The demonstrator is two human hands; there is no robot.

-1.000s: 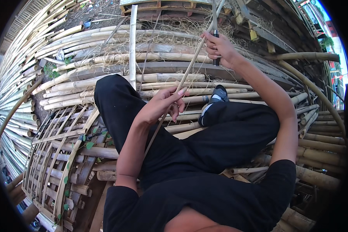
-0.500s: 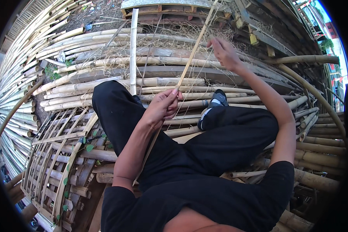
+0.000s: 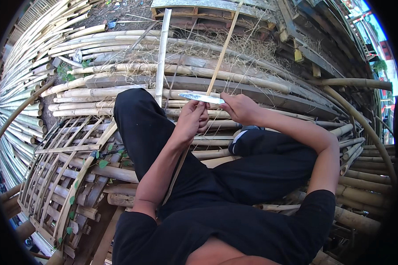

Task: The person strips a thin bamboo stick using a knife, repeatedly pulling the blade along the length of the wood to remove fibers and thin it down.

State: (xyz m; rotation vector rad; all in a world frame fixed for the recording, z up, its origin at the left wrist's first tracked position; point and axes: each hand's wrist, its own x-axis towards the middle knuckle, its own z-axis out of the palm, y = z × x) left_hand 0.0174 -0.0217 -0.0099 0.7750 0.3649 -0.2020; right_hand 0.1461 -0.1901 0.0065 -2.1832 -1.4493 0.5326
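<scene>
My left hand (image 3: 192,120) is closed around a long thin bamboo strip (image 3: 225,46). The strip runs up and away from my fingers, and its lower part passes back along my left forearm. My right hand (image 3: 241,108) grips a knife (image 3: 201,98) whose handle is hidden in my fist. Its pale blade points left and lies across the strip, just above my left thumb and fingertips. Whether the edge bites into the strip cannot be made out.
Bamboo poles (image 3: 132,68) lie in layers before me and in a big pile (image 3: 20,115) at the left. A slatted bamboo frame (image 3: 66,176) is by my left leg. A split bamboo piece (image 3: 163,53) stands past my knee. Wooden pallets (image 3: 216,13) are stacked at the back.
My right hand has come down and left from beyond the strip, and the knife blade now shows across it near my left hand. The view has shifted slightly.
</scene>
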